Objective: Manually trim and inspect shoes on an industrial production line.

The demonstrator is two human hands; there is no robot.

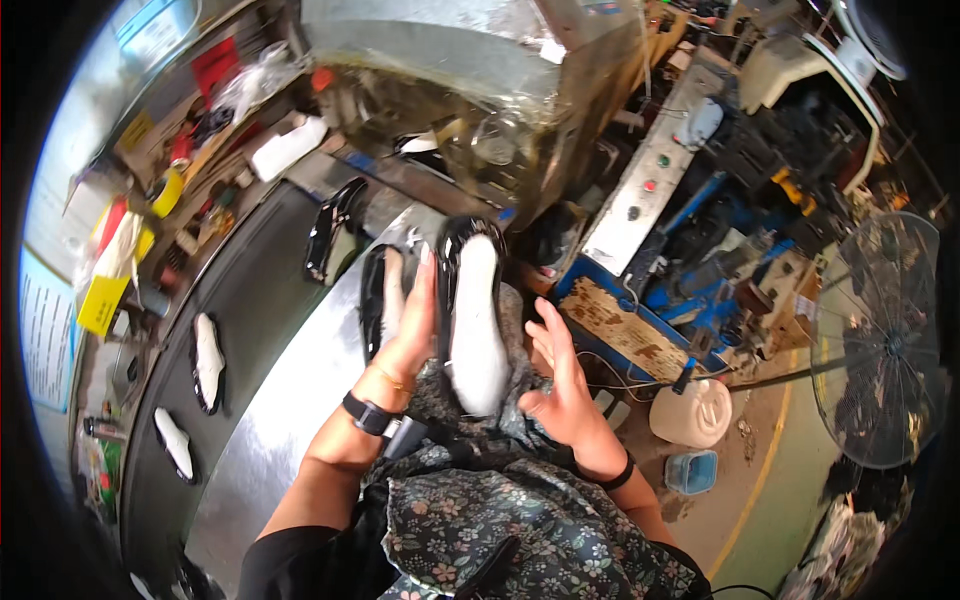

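Note:
A glossy black shoe with a white inner surface is between my hands, its toe pointing away from me. My left hand lies along its left side with fingers stretched straight; whether it touches the shoe is unclear. On that hand's other side, a second black shoe lies at the edge of the metal tabletop, partly covered by the hand. To the right of the middle shoe, my right hand is open, fingers apart and holding nothing. What supports the middle shoe is hidden.
A dark curved conveyor belt on the left carries several black shoes, one a white-lined shoe. Ahead stands a metal machine. At right are a control panel, a plastic jug, a blue tub and a caged fan.

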